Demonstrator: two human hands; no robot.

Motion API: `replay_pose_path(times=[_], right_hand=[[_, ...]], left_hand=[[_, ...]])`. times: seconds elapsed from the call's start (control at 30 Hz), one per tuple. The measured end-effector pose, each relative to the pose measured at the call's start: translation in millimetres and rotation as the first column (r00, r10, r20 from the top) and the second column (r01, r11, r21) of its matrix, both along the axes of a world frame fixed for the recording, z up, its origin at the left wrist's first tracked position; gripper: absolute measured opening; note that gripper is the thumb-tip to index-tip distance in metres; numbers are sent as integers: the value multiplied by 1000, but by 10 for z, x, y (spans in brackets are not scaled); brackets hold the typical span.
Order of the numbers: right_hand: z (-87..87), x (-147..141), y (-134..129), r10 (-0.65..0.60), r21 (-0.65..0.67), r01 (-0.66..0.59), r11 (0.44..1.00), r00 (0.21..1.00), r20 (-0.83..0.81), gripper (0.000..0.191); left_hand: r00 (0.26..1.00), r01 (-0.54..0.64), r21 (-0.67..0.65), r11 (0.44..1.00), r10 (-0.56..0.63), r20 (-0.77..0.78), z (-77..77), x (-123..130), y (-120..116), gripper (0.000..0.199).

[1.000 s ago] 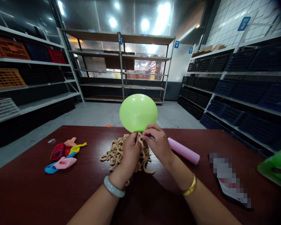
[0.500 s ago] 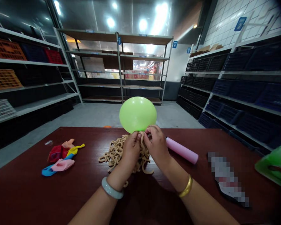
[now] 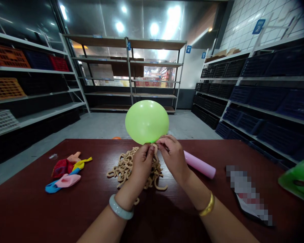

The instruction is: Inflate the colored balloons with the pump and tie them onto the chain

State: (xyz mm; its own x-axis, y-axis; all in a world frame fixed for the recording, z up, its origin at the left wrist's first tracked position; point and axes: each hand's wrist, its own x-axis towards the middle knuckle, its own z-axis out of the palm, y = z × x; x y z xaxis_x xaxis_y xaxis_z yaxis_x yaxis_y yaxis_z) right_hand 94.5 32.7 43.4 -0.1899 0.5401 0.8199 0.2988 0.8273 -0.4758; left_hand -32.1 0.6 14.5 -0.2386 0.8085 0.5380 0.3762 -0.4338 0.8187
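An inflated green balloon [image 3: 147, 122] stands upright over the far edge of the table, its neck down at my fingertips. My left hand [image 3: 143, 162] is closed in a pinch at the neck, beside a strand of tan cord. My right hand [image 3: 172, 157] is closed too, its thumb and fingers pinching at the same spot; the fingers partly hide what they grip. Under and behind my hands lies a tangled pile of tan cord [image 3: 125, 165], with one loose end curling out to the right.
Deflated balloons [image 3: 68, 180] in several colours lie on the dark red table [image 3: 27, 209] at left. A pink cylinder [image 3: 200, 164], a pixelated object [image 3: 248, 192] and a green object [image 3: 297, 179] are at right. Shelves [image 3: 129, 69] stand around the room.
The balloon looks slightly larger and has shifted a little to the left. My right hand has moved slightly right and down, while my left hand stays at the neck.
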Motion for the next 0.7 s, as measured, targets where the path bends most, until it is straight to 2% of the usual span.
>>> replay_pose_path(times=[0.2, 0.37, 0.47, 0.6, 0.7], right_hand=[[28, 35, 27, 59, -49, -57, 997, 998, 38, 7], [10, 21, -23, 7, -12, -5, 1000, 994, 107, 2], [-2, -4, -71, -31, 62, 22, 998, 988, 151, 6], [-6, -16, -109, -78, 153, 50, 987, 979, 188, 10], [-6, 2, -99, -56, 171, 24, 985, 982, 183, 15]], left_hand=[[991, -52, 42, 998, 57, -119, -11, -24, 13, 20], [991, -43, 44, 998, 48, -127, -23, -50, 39, 17], [999, -10, 31, 999, 11, -37, -30, -47, 44, 17], [984, 86, -7, 996, -84, 155, -31, -13, 39, 16], [959, 130, -15, 991, -122, 255, -29, 11, 31, 15]])
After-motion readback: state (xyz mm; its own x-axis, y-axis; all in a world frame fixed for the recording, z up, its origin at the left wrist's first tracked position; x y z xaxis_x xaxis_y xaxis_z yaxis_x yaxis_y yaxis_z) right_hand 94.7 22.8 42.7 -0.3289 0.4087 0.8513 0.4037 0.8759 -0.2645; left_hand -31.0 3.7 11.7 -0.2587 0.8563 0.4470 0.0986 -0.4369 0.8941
